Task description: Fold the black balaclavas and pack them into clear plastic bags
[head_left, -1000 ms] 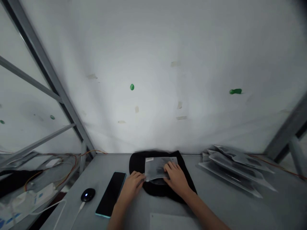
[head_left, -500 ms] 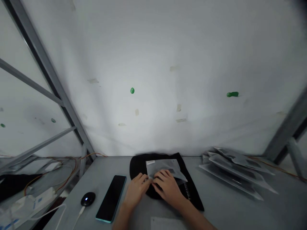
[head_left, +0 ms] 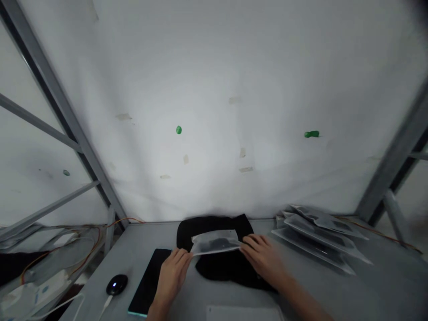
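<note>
A translucent frosted plastic bag point(head_left: 214, 243) with something dark inside is stretched between my hands, above a black cloth item point(head_left: 227, 266) on the table. My left hand point(head_left: 172, 273) pinches the bag's near left corner. At the opposite corner, the fingers of my right hand point(head_left: 262, 256) are closed on its right edge. The black cloth lies flat, partly covered by the bag and my right hand. Close to the table's front edge is another pale, flat plastic bag point(head_left: 242, 313), cut off by the frame.
Several filled plastic bags point(head_left: 314, 234) are stacked at the back right. A phone point(head_left: 149, 283) lies left of my left hand, beside a round black device point(head_left: 117, 284) with a lit spot and white cable. Metal frame posts point(head_left: 90, 156) and a white wall point(head_left: 214, 89) border the table.
My hands were close together at the bag's near edge; they have moved apart to its two corners. The bag's near edge is now pulled taut between them.
</note>
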Motion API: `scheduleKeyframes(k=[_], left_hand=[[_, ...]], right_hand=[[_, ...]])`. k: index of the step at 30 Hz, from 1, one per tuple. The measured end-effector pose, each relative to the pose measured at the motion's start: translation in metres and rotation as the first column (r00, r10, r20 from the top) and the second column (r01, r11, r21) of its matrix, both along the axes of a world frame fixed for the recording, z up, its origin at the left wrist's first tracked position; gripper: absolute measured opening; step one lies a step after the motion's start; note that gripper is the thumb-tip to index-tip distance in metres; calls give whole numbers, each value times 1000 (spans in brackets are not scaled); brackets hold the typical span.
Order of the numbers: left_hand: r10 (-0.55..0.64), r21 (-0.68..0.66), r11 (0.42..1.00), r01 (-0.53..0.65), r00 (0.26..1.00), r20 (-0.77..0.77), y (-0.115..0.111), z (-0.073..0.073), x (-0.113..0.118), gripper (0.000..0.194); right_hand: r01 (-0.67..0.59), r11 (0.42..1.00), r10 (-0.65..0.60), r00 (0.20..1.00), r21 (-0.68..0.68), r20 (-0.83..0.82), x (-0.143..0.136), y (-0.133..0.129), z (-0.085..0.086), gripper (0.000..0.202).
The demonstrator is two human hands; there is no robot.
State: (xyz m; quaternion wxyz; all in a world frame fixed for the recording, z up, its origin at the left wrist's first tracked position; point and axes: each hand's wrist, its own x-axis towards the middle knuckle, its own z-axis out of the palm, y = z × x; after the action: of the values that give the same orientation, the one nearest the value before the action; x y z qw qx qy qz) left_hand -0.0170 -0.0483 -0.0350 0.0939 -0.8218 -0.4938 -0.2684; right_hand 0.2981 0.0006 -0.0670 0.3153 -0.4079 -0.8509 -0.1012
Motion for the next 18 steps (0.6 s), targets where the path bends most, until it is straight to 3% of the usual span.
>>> scheduleKeyframes(k=[2, 4, 8, 11, 14, 18], left_hand=[[-15, -13, 1000, 15, 999, 31, -3, -3, -1, 24], [-27, -25, 999, 28, 997, 66, -3, -5, 5, 24], [-59, -74, 995, 68, 991, 122, -2, -3, 25, 22], [-26, -134, 990, 52, 982, 188, -5, -2, 26, 19], [-22, -212, 975, 62, 982, 186, -8, -6, 14, 27], [-120, -309, 942, 133, 991, 59, -7, -13, 2, 55]], right_hand=[[48, 999, -48, 999, -4, -9, 22, 0, -5, 21], [54, 998, -55, 998, -19, -18, 26, -2, -7, 19], [-18, 996, 21, 999, -87, 31, -9, -2, -2, 49], [-40, 993, 45, 998, -114, 43, -19, 5, 16, 48], [53, 999, -53, 998, -9, -41, 31, 13, 44, 48], [363, 924, -349, 929, 117, -125, 155, 25, 70, 44]])
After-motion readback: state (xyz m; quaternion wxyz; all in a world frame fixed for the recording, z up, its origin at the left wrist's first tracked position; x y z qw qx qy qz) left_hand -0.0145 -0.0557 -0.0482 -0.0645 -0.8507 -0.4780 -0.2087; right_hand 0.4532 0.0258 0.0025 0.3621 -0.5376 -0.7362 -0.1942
